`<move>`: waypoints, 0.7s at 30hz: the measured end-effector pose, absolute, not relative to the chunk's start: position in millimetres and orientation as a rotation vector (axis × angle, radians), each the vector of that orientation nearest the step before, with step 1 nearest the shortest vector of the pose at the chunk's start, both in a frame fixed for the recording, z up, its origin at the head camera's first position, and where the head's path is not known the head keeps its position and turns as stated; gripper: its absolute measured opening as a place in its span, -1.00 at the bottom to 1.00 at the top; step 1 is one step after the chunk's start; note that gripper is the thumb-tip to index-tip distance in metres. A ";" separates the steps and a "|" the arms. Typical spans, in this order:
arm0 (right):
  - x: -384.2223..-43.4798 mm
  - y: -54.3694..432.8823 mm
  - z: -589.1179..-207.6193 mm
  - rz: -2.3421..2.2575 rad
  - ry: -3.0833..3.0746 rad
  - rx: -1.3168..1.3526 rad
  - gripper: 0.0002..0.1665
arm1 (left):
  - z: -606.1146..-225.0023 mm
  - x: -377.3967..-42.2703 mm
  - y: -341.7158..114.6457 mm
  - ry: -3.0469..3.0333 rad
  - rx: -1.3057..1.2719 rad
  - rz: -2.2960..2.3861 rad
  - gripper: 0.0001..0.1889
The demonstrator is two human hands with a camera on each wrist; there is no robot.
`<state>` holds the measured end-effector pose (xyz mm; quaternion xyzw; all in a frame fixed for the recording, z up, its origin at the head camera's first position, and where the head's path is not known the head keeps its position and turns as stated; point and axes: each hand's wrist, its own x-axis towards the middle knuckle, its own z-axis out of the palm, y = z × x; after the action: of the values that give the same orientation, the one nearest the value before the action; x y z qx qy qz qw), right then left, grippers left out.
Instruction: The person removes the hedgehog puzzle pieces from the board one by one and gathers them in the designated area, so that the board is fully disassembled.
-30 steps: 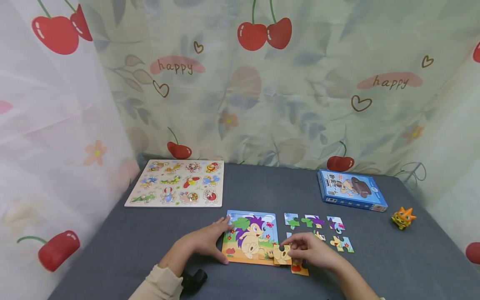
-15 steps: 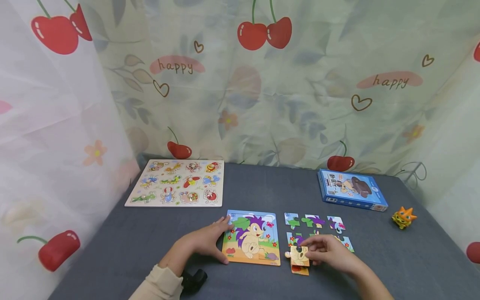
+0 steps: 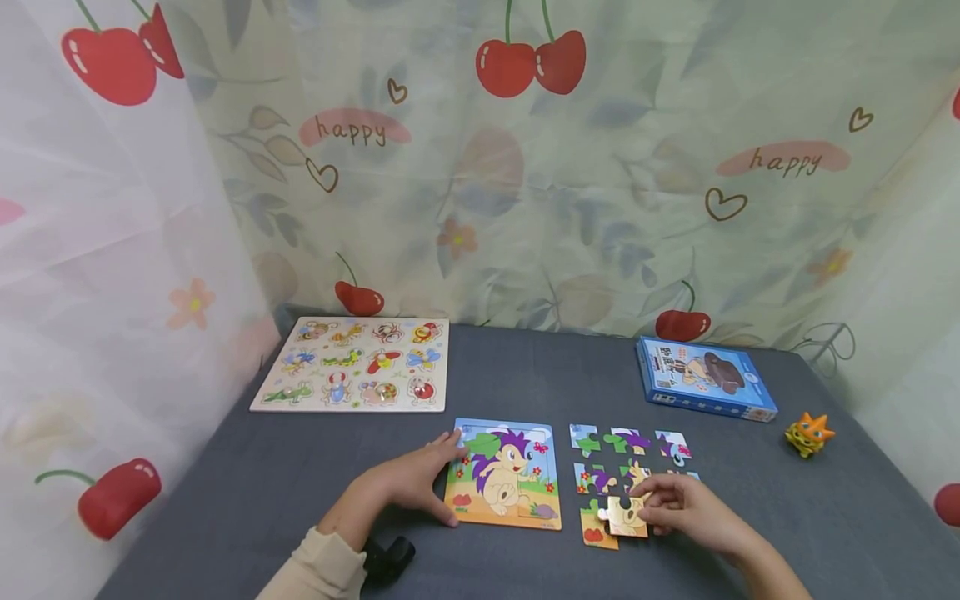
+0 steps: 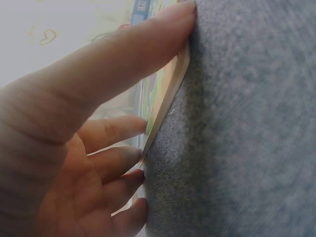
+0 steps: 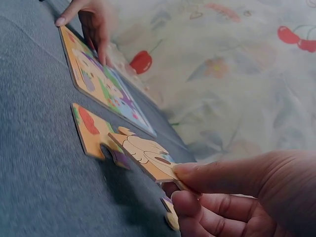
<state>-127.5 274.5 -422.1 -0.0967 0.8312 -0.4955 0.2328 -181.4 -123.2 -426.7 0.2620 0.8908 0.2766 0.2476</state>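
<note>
My right hand (image 3: 682,510) pinches a jigsaw piece (image 3: 626,517) between thumb and fingertips. The piece carries a cream hedgehog belly and foot over an orange strip. In the right wrist view this piece (image 5: 145,155) is tilted above the table, in front of a corner piece (image 5: 91,131) with a red shape. To the left lies the hedgehog puzzle board (image 3: 502,475), its printed picture bare of loose pieces. My left hand (image 3: 412,479) rests against the board's left edge, thumb and fingers spread. In the left wrist view the thumb (image 4: 123,54) lies straight along the board's edge.
Several loose jigsaw pieces (image 3: 583,438) lie in rows right of the board, some partly behind my right hand. An insect peg board (image 3: 352,364) lies back left. A blue box (image 3: 705,377) and an orange-and-yellow figurine (image 3: 808,435) stand right. A black object (image 3: 390,560) sits by my left wrist.
My right hand has carried the pinched piece rightward, away from the board's lower right corner, past the red-marked corner piece. My left hand has stayed at the board's edge.
</note>
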 end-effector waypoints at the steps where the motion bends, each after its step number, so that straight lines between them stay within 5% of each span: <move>1: -127.3 276.4 -421.9 -1.361 2.285 -0.258 -0.50 | -426.8 -181.4 -123.3 2.429 0.714 0.754 -0.02; 21: -116.6 306.4 -430.3 -1.356 2.260 -0.163 -0.45 | -428.3 -182.2 -123.6 2.432 0.722 0.758 -0.02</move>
<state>-116.6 306.4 -430.3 -0.0597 0.8291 -0.4976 0.2478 -182.2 -123.6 -428.3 0.2643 0.8907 0.2776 0.2442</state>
